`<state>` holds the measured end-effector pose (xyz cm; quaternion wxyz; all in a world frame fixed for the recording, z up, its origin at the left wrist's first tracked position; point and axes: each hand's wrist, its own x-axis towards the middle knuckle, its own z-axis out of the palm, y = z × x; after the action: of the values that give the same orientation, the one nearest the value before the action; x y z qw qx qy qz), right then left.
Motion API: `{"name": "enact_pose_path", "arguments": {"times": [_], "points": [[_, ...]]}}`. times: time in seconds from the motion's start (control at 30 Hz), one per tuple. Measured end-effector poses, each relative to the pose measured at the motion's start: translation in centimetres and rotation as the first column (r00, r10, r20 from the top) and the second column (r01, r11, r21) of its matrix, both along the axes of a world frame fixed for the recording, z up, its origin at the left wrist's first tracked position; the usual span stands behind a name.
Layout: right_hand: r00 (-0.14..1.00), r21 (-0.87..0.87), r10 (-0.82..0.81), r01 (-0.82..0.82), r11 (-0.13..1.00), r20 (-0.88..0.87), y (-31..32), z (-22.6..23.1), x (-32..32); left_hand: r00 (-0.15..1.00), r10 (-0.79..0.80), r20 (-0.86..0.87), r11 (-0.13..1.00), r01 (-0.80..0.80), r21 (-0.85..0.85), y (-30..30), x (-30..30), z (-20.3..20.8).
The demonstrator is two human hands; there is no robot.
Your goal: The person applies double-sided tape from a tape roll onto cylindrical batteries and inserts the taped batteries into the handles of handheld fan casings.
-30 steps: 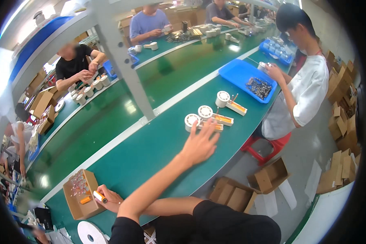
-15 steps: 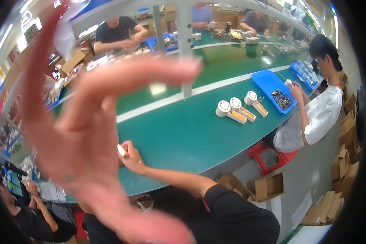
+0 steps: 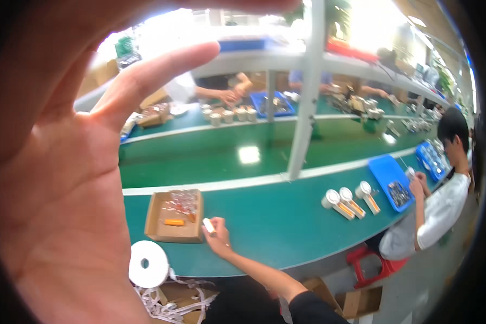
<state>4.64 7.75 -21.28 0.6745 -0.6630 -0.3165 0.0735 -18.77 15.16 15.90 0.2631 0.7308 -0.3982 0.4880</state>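
My left hand fills the left side of the view, very close up. Its palm shows, its fingers are spread and bent, and nothing is in it. Over the green bench, my right hand grips a short white-and-orange cylinder that looks like a battery cell. Just left of that hand stands a shallow cardboard box. Inside it lie an orange cylinder and several clear and reddish small pieces.
A white roll lies at the bench's near edge, above tangled white strips. Several white round-headed devices with orange handles rest to the right, near a blue tray. A co-worker sits beyond on a red stool.
The view has shifted, so the bench appears lower and further right. My left hand is closer and further left, uncovering the cardboard box and the white roll. My right hand keeps its cylinder.
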Motion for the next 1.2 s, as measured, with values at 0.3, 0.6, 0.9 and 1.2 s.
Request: {"name": "enact_pose_path", "arguments": {"times": [0.3,0.6,0.9,1.2], "points": [[0.982,0.048,0.041,-0.033,0.998,-0.185,-0.8,-5.5,3.9,0.966,0.213,0.144,0.955,-0.237,0.176,-6.9,-0.3,5.7],[0.997,-0.006,0.004,-0.004,1.000,-0.071,-1.8,-0.9,2.3,0.922,0.345,0.174,0.902,-0.377,0.211,-3.1,-5.3,-0.4],[0.993,-0.003,0.028,-0.029,1.000,-0.113,-1.7,-1.2,1.8,0.938,0.294,0.184,0.950,-0.308,0.050,-2.1,-3.6,-3.0],[0.990,0.017,0.077,-0.075,0.997,-0.122,-2.3,-2.0,2.8,0.944,0.320,0.087,0.943,-0.308,-0.123,-8.9,0.2,-11.4]]}}
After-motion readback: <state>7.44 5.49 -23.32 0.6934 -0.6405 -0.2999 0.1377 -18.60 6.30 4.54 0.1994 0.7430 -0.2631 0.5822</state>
